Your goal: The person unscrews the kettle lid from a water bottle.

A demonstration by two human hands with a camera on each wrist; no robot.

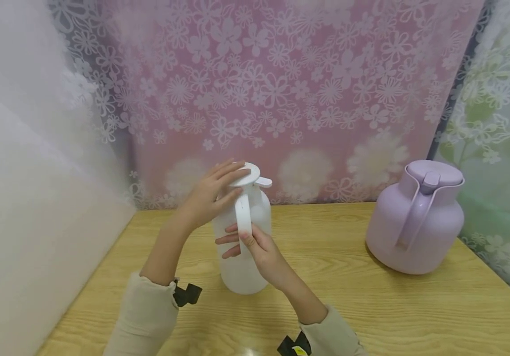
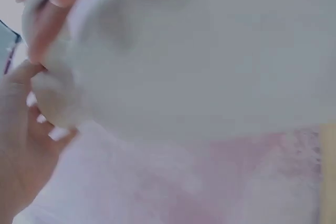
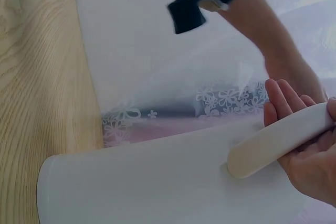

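A white thermos jug (image 1: 243, 272) stands upright on the wooden table, with its lid (image 1: 251, 174) on top and a small lever sticking out to the right. My left hand (image 1: 212, 193) lies over the lid, fingers across its top and thumb low at the near side. In the left wrist view, thumb and fingertips come round opposite sides of the lid. My right hand (image 1: 265, 252) holds the handle (image 1: 243, 215); its fingers pass through the loop and the thumb lies on the outside. The right wrist view shows the handle (image 3: 283, 140) across those fingers.
A lilac thermos jug (image 1: 417, 227) stands on the right part of the wooden table (image 1: 326, 306). Behind hangs a pink flowered curtain (image 1: 272, 99). A white wall (image 1: 27, 173) borders the left side, and a pale flowered panel (image 1: 499, 173) the right.
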